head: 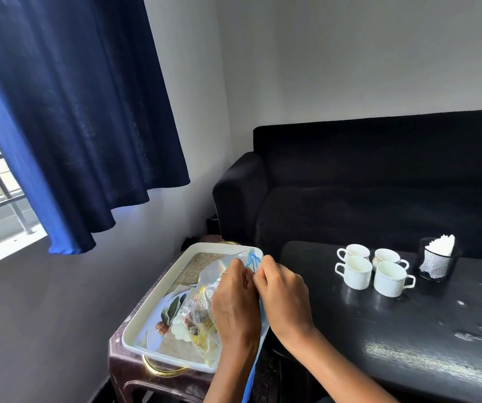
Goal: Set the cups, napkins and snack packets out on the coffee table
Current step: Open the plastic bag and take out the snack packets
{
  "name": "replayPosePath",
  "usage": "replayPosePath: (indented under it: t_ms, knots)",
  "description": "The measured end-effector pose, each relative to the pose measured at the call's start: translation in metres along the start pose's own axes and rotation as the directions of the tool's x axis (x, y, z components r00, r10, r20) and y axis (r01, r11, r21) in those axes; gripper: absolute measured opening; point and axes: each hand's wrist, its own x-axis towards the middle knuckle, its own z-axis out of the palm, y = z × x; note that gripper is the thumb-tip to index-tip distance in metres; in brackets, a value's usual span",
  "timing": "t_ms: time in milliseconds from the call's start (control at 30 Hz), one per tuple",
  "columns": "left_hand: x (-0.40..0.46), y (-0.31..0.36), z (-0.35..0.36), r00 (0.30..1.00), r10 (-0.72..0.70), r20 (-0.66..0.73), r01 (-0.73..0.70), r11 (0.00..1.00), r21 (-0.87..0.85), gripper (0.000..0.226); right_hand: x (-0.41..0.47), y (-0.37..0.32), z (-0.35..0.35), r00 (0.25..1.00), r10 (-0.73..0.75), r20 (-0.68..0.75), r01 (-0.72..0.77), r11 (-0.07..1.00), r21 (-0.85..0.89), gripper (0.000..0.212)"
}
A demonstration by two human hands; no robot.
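both hands, left hand (235, 298) and right hand (284, 296), pinching the mouth of the clear zip bag (204, 309) of snack packets over the white tray (158, 303) beside the table (408, 330); best peeled apart gently, bag kept low over the tray.

To the right of your fingers (251, 274) the black coffee table (408, 330) carries four white cups (375, 269) in a tight cluster, and just beyond them, farther right, a black holder with white napkins (439, 260). Under and left of your fingers a brown side table (135, 370) bears a white tray (158, 289), and the clear bag of snack packets (202, 309) you are pinching lies over it.
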Motion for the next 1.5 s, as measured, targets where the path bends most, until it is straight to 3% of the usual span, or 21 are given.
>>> replayPosePath:
  t_ms: [100, 200, 333, 467, 600, 800, 867, 967, 1200, 1300, 1400, 1500]
  knots:
    - [-0.001, -0.001, 0.001, 1.000, 0.003, 0.005, -0.003, 1.000, 0.010, 0.032, -0.001, 0.000, 0.002, 1.000, -0.007, -0.030, 0.007, 1.000, 0.007, 0.031]
    - [0.000, -0.002, 0.001, 1.000, -0.029, -0.008, 0.028, 0.998, -0.052, 0.030, 0.000, -0.003, 0.002, 0.998, 0.061, -0.033, -0.057, 0.990, 0.127, 0.030]
    - [0.006, -0.006, 0.001, 0.998, -0.039, 0.052, 0.051, 0.968, -0.247, 0.034, 0.006, -0.004, 0.006, 0.945, 0.200, 0.258, -0.270, 0.925, 0.269, 0.039]
    - [0.010, -0.014, 0.003, 0.986, -0.003, 0.169, 0.052, 0.958, -0.283, 0.036, 0.002, -0.003, 0.010, 0.907, 0.231, 0.353, -0.370, 0.837, 0.403, 0.048]
    - [0.012, -0.011, 0.003, 0.987, -0.010, 0.161, 0.057, 0.954, -0.294, 0.038, -0.001, -0.005, 0.014, 0.908, 0.304, 0.288, -0.415, 0.742, 0.527, 0.040]
    - [0.009, -0.002, -0.003, 0.996, -0.085, 0.004, 0.082, 0.945, -0.315, 0.043, -0.003, -0.010, 0.018, 0.933, 0.335, 0.135, -0.359, 0.816, 0.454, 0.037]
    - [0.010, 0.000, -0.003, 0.995, -0.091, -0.047, 0.072, 0.946, -0.316, 0.045, -0.004, -0.013, 0.018, 0.919, 0.389, 0.071, -0.382, 0.827, 0.412, 0.045]
    - [0.009, 0.001, -0.004, 0.993, -0.081, -0.085, 0.051, 0.950, -0.307, 0.049, -0.005, -0.014, 0.017, 0.906, 0.405, 0.122, -0.418, 0.809, 0.413, 0.044]
    - [0.010, -0.006, -0.008, 0.991, -0.134, -0.004, 0.129, 0.956, -0.262, 0.030, -0.007, -0.003, 0.005, 0.883, 0.320, 0.343, -0.462, 0.723, 0.514, 0.033]
    - [0.006, -0.003, -0.016, 0.989, -0.122, 0.079, 0.138, 0.959, -0.249, 0.012, -0.020, 0.002, 0.000, 0.855, 0.303, 0.420, -0.504, 0.676, 0.538, 0.010]
    - [-0.006, -0.001, -0.026, 0.976, -0.106, 0.192, 0.152, 0.959, -0.239, 0.014, -0.025, 0.006, -0.006, 0.864, 0.314, 0.393, -0.497, 0.659, 0.565, 0.005]
    - [-0.024, -0.006, -0.034, 0.965, -0.084, 0.249, 0.113, 0.988, -0.105, 0.021, -0.022, 0.007, -0.010, 0.863, 0.354, 0.360, -0.504, 0.644, 0.576, 0.009]
